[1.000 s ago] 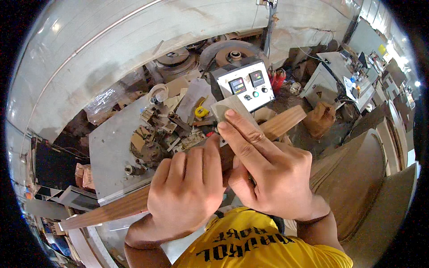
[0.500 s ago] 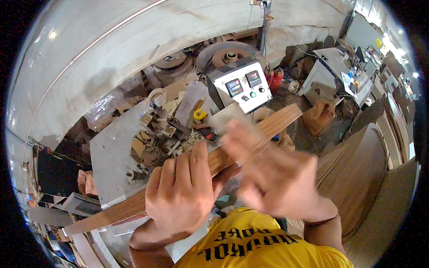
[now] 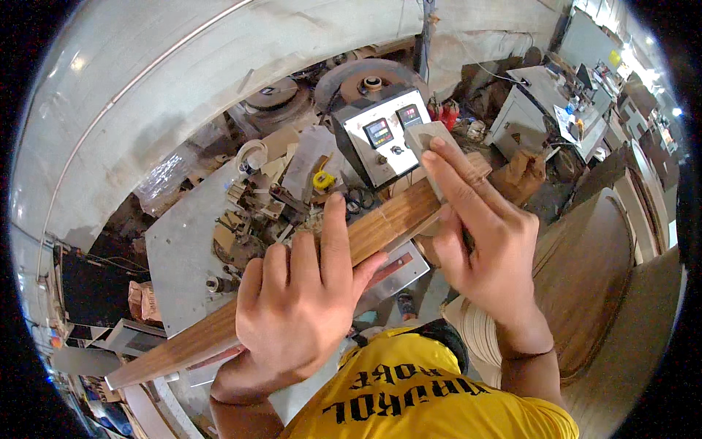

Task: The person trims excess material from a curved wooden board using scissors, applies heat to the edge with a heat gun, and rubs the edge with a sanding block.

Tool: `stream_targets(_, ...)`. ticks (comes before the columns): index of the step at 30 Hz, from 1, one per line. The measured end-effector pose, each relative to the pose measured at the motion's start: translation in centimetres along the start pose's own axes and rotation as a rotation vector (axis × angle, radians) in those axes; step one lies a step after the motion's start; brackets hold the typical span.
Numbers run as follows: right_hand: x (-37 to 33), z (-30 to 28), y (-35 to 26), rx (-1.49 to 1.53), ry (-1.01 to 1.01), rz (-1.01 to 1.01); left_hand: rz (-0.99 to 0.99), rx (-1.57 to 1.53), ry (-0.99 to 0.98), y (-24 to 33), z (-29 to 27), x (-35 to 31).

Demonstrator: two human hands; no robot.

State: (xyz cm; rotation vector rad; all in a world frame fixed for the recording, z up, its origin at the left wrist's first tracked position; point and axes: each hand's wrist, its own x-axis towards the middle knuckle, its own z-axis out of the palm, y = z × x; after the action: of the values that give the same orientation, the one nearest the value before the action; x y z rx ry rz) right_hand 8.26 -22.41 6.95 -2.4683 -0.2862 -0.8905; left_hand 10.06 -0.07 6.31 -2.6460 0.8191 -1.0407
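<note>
A long, narrow wood-grain board [image 3: 384, 225] slants across in front of me, from the lower left up to the right. My left hand [image 3: 296, 311] is wrapped over its middle, thumb on the near edge and index finger pointing forward. My right hand [image 3: 490, 245] grips a flat grey-beige block [image 3: 418, 137], which looks like a sanding block, at the board's right end. Two fingers lie stretched over the block. Its lower part, where it meets the board, is partly hidden by the fingers. Below the board shows a metal plate with a reddish strip [image 3: 398, 271].
Beyond the board, a grey worktop [image 3: 183, 245] carries metal parts, scraps and a yellow tape measure [image 3: 322, 179]. A control box [image 3: 384, 143] with displays stands behind the block. Curved wood-grain panels [image 3: 585, 285] are stacked on the right. A brown bag [image 3: 523, 175] lies past the board's end.
My right hand, blurred before, has moved right along the board with the block, towards its end. The left hand keeps its grip in nearly the same place.
</note>
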Motion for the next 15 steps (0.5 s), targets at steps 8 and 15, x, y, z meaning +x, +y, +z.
stream_targets(8, -0.9, 0.1, -1.4, -0.071, -0.071, -0.059, 0.092, -0.063, -0.154, -0.3, -1.7, 0.4)
stream_targets(15, -1.5, 0.0, -2.8, -0.138, -0.169, -0.155, 0.112, -0.056, -0.101, -0.5, -1.3, 0.4)
